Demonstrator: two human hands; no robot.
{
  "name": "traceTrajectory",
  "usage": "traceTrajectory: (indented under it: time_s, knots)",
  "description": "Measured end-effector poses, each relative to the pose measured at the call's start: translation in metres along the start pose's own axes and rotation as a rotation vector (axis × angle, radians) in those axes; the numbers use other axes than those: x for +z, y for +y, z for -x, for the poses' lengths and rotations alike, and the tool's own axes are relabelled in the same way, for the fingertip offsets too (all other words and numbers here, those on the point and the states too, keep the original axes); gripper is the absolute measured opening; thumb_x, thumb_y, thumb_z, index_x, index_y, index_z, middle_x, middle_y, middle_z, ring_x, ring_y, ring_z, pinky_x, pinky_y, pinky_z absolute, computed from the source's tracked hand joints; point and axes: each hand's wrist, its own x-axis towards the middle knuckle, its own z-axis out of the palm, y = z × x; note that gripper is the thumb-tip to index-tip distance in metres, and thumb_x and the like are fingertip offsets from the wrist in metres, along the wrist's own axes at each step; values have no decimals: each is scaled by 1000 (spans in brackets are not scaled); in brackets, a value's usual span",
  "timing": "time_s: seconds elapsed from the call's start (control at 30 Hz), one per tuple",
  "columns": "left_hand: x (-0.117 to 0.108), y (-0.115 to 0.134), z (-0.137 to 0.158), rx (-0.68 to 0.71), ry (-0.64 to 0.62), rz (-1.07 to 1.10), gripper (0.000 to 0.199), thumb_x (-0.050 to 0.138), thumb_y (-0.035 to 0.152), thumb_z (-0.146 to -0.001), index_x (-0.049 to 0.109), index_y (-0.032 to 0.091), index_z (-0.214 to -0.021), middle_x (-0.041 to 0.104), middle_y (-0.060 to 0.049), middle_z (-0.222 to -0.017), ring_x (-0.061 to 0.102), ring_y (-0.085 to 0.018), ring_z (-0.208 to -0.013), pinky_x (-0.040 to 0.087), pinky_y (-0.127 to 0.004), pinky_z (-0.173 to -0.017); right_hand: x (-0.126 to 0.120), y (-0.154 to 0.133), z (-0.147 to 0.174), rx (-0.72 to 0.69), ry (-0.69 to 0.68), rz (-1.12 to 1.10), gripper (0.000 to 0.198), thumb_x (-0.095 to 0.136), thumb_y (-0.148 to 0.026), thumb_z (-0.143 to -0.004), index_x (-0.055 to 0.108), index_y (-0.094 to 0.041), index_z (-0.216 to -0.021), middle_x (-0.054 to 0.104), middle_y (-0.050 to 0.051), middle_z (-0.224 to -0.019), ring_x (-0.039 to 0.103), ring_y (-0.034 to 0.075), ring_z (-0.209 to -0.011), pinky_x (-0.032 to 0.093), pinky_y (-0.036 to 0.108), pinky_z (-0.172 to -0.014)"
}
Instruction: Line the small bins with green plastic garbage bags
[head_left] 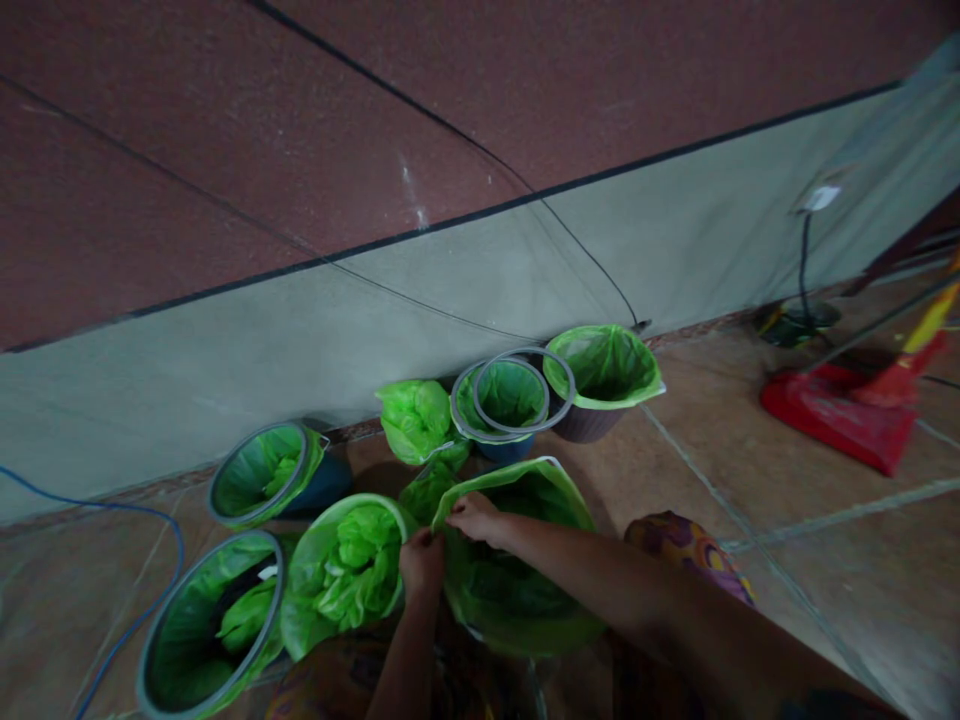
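1. The left hand (421, 565) has its fingers pinched on the rim of a green bag (517, 635), at the bag's left side.
2. The right hand (472, 518) pinches the same rim just beside it, its forearm crossing over the bag's mouth.
3. The bag stands open on the floor (697, 400), apart from the edge that meets the wall (420, 310); whether a bin is inside cannot be told.
4. Just left of the left hand, a pale green bin (307, 600) holds crumpled plastic (364, 560).
5. Near the floor's wall edge are a blue bin (506, 450) and a brown bin (589, 425).
6. A red dustpan (832, 410) lies toward the floor's right edge.
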Motion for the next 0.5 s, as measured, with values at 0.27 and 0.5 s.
traceTrajectory:
  time_s: [0.27,0.5]
  knots:
    - [-4,4,7,7,31,-44,24,50,22,-88,72,15,-93,76,-10,-92,70,-21,-86,44,-25,-69,-5,15,-7,-72,105,211,11,61,-9,-78,71,-12,-76,72,15,-89,67,27,-92,49,31,-78]
    - [-8,9,13,-18,-4,-113,33,46,29,-92,68,11,-111,75,-16,-105,70,-24,-97,45,-27,-74,2,4,2,-196,141,161,20,54,-12,-84,72,-15,-91,72,10,-103,64,23,-103,45,30,-93]
